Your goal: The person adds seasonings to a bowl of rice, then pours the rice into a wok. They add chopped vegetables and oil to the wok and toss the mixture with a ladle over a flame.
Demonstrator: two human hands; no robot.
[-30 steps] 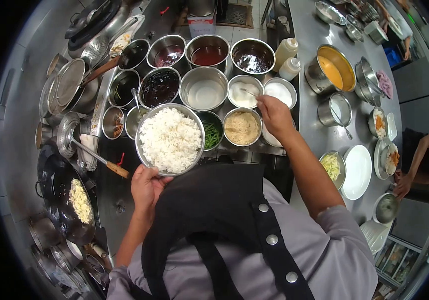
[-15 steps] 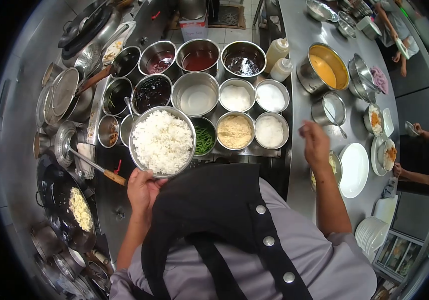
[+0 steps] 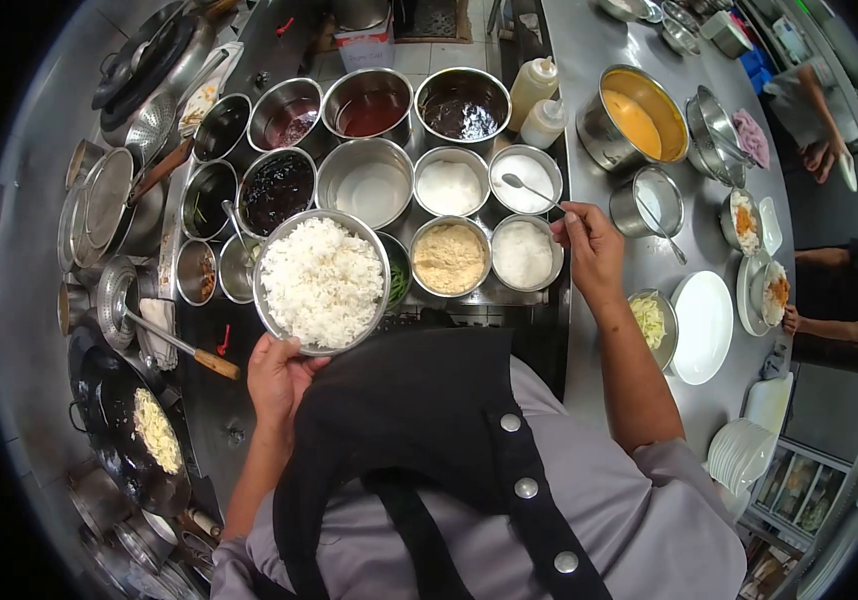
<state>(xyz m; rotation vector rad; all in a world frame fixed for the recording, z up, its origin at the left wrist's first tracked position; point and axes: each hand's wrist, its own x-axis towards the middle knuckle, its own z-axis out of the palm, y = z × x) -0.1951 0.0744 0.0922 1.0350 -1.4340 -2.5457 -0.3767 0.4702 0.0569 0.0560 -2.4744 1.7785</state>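
My left hand (image 3: 275, 378) grips the near rim of a metal bowl (image 3: 323, 351) heaped with cooked white rice (image 3: 321, 280), held above the seasoning pots. My right hand (image 3: 592, 250) is closed on the handle of a small metal spoon (image 3: 514, 181). The spoon's head hangs over a pot of white powder (image 3: 527, 165); whether it carries anything is too small to tell. Just below are another pot of white grains (image 3: 525, 255) and a pot of pale yellow powder (image 3: 451, 259). The rice bowl partly covers a pot of chopped greens (image 3: 399, 275).
On the left, a wok (image 3: 114, 395) holds cooked egg (image 3: 156, 430). Pots of dark and red sauces (image 3: 367, 113) stand behind. At right are a pot of orange liquid (image 3: 635, 125), a white oval plate (image 3: 702, 328) and shredded vegetables (image 3: 648, 322). Another person's arm (image 3: 834, 329) reaches in there.
My right hand has moved slightly left, and a spoon now shows in it over the white powder. The left hand still holds the rice bowl. The view has shifted slightly.
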